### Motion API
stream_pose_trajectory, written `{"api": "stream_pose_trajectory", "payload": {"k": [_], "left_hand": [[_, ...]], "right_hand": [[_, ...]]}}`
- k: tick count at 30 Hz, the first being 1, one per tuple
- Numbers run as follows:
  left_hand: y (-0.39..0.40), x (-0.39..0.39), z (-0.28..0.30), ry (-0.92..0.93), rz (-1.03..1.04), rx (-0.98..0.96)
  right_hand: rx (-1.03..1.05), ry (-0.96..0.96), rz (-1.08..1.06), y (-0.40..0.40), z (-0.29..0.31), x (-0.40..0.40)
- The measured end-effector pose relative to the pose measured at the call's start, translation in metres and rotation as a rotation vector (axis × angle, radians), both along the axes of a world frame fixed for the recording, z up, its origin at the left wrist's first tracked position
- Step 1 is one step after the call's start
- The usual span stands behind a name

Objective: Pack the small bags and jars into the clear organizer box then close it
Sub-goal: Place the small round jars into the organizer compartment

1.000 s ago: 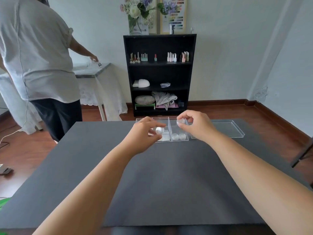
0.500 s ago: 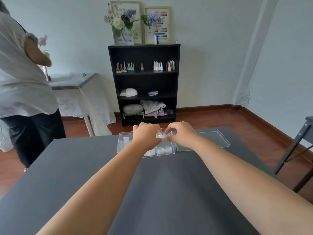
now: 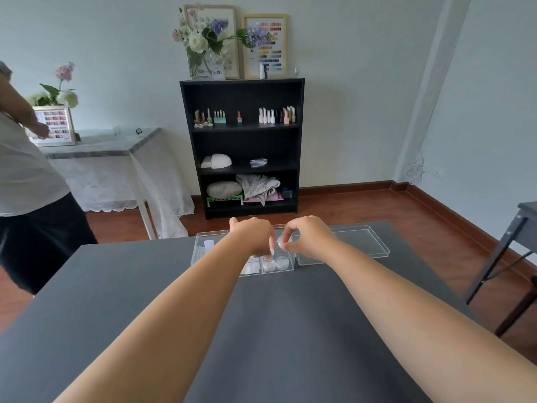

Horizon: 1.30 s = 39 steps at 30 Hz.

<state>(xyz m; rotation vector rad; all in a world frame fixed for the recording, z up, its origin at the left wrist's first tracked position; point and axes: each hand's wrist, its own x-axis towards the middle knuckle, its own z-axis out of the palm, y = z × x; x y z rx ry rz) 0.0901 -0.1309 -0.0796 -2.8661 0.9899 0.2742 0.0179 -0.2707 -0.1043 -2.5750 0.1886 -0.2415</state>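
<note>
Fingertips of the right hand [image 3: 309,239] pinch a small clear jar [image 3: 280,242] at its rim, holding it just above the clear organizer box [image 3: 203,247]. Lifted like that, it can be lowered straight into a compartment without knocking the two jars [image 3: 275,263] already seated in the near right cell. The left hand [image 3: 254,237] hovers beside it with fingers curled downward, one fingertip near the held jar; whether it grips anything is hard to say, since its palm faces away. Both forearms reach straight out across the dark worktop [image 3: 261,330], wrists bent slightly down over the box. A pale small bag [image 3: 208,245] lies in the far left compartment. The lid [image 3: 360,242] rests flat just right of the box, touching or nearly so, kept within reach for closing. Packing looks partly done.
</note>
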Motion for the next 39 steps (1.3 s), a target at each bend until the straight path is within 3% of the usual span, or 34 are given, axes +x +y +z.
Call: {"api": "stream_pose_trajectory", "payload": {"k": [6, 12, 16, 20, 25, 32, 39], "left_hand": [[0.01, 0.001, -0.002, -0.007, -0.037, -0.054], [0.037, -0.005, -0.023, -0.174, 0.024, -0.324], [0.052, -0.014, -0.044, -0.173, 0.107, -0.437], [0.057, -0.014, -0.056, -0.106, 0.209, -0.369], [0.059, -0.014, -0.062, -0.159, 0.179, -0.298], [0.059, -0.015, -0.063, -0.157, 0.173, -0.288], [0.058, -0.017, -0.06, -0.136, 0.178, -0.3]], "right_hand": [[0.054, -0.015, -0.007, -0.001, -0.002, -0.002], [0.015, -0.017, 0.003, 0.002, -0.003, -0.001], [-0.027, 0.002, 0.035, 0.008, 0.0, 0.002], [-0.078, 0.07, 0.045, 0.015, 0.001, 0.007], [-0.137, 0.171, 0.092, 0.019, 0.009, 0.012], [-0.412, 0.259, 0.063, 0.03, 0.019, 0.018], [-0.348, 0.368, 0.153, 0.026, 0.024, 0.023]]}}
